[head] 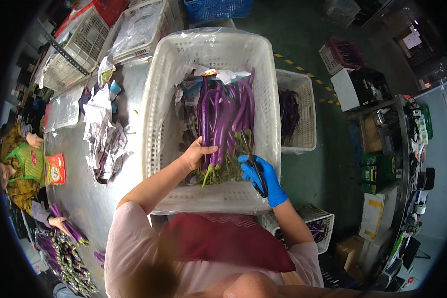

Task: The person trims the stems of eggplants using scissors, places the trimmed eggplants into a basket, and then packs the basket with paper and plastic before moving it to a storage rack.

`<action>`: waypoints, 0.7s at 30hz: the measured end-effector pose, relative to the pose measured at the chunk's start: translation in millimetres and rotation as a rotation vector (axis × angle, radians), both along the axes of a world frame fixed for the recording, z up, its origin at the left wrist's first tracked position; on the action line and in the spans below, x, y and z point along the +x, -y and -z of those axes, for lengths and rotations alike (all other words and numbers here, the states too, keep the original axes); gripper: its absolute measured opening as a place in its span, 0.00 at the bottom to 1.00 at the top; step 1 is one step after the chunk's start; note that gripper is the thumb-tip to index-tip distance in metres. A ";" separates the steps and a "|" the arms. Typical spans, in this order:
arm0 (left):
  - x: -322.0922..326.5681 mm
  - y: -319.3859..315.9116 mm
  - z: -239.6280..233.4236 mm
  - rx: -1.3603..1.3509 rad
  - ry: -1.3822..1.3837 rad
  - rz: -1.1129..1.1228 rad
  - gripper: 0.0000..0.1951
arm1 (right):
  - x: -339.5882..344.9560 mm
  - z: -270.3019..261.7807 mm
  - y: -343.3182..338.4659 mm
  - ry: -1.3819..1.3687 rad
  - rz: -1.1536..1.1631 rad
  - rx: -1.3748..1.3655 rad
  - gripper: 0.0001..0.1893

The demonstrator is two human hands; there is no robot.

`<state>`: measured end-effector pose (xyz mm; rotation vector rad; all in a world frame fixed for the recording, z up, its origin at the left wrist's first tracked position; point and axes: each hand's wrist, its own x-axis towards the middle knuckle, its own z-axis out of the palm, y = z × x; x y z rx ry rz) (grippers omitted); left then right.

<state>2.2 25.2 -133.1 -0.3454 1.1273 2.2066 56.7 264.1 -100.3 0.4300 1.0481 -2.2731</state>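
Observation:
Long purple eggplants lie side by side in a white plastic crate lined with clear film. My bare left hand grips one or more of them close to the green stem end, thumb across the top. In a blue glove, my right hand holds black-handled scissors, their blades pointing away from me over the stems at the crate's right side. Whether the blades touch a stem cannot be made out. Crumpled paper sits at the far end of the eggplants.
Crumpled newspaper lies on the metal table at left. Across it, another person's hand holds eggplants beside a large pile. Crates of eggplants stand right of mine and near my right elbow. Shelving runs along the right.

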 end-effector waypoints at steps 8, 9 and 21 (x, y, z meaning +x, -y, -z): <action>-2.0 -2.4 -18.9 0.035 -0.116 -0.034 0.18 | 8.0 -23.2 19.5 -0.236 0.077 0.294 0.14; -1.5 -2.8 -20.7 0.034 -0.117 -0.044 0.17 | 10.6 -22.9 21.7 -0.317 0.069 0.371 0.13; -0.2 0.0 -18.7 -0.115 -0.170 -0.095 0.18 | 11.9 -26.7 35.5 -0.178 0.022 0.388 0.13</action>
